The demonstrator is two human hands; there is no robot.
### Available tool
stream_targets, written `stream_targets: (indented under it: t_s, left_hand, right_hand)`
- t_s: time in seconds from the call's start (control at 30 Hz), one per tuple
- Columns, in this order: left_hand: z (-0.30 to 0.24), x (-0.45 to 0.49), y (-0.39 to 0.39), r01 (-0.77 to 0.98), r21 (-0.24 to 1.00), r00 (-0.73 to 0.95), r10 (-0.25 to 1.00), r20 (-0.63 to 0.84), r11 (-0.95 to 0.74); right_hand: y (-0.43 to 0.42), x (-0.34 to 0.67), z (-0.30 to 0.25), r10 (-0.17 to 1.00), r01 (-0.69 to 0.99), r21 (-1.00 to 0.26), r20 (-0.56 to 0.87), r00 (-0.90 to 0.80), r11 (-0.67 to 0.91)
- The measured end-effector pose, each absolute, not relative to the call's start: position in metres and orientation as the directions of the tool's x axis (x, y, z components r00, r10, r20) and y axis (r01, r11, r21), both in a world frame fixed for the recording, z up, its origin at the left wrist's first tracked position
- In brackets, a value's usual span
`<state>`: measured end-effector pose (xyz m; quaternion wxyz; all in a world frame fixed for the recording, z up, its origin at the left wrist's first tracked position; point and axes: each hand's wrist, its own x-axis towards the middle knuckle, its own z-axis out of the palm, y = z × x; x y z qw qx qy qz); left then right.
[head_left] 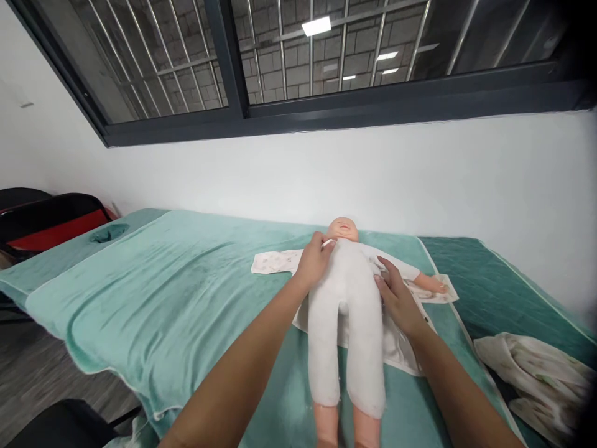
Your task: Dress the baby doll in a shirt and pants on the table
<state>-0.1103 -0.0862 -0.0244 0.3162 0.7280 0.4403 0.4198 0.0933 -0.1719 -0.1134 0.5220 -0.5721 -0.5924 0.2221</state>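
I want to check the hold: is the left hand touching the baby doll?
Touching. The head view shows the left hand resting on the baby doll at its shoulder, fingers overlapping it with no gap.

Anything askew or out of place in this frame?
Only minor: a patterned cloth lies crumpled at the right edge, and the teal towel hangs unevenly off the near-left corner. The doll lies straight on its opened garment.

White wall (326, 168), barred window (326, 50), grey floor (28, 373)
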Motion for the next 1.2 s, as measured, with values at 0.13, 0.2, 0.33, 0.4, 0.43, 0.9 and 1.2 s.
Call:
stream_targets:
  t_s: [0.13, 0.2, 0.33, 0.4, 0.43, 0.9, 1.2]
  left_hand:
    - [-0.007, -0.103, -0.090, 0.482, 0.772, 0.247, 0.909, 0.334, -0.415]
    - [-0.008, -0.102, -0.102, 0.521, 0.752, 0.208, 0.914, 0.348, -0.405]
    - [-0.011, -0.099, -0.140, 0.578, 0.690, 0.215, 0.897, 0.386, -0.436]
    - [-0.007, -0.098, -0.162, 0.551, 0.685, 0.296, 0.879, 0.373, -0.476]
    - [-0.005, -0.099, -0.173, 0.503, 0.705, 0.348, 0.864, 0.364, -0.499]
    - [-0.083, -0.162, -0.236, 0.673, 0.616, 0.113, 0.880, 0.462, -0.410]
    - [-0.053, -0.131, -0.231, 0.601, 0.562, 0.361, 0.820, 0.444, -0.569]
  right_hand:
    - [-0.171, 0.093, -0.115, 0.953, 0.439, -0.870, 0.291, 0.088, 0.225]
    - [-0.170, 0.092, -0.116, 0.959, 0.448, -0.864, 0.279, 0.044, 0.231]
    - [-0.166, 0.092, -0.122, 0.952, 0.465, -0.845, 0.307, 0.019, 0.264]
    - [-0.163, 0.092, -0.125, 0.945, 0.478, -0.832, 0.326, 0.009, 0.282]
    - [-0.162, 0.092, -0.126, 0.942, 0.480, -0.827, 0.335, 0.004, 0.292]
    - [-0.168, 0.089, -0.115, 0.943, 0.481, -0.838, 0.326, 0.065, 0.257]
    - [-0.166, 0.090, -0.118, 0.937, 0.481, -0.831, 0.345, 0.053, 0.279]
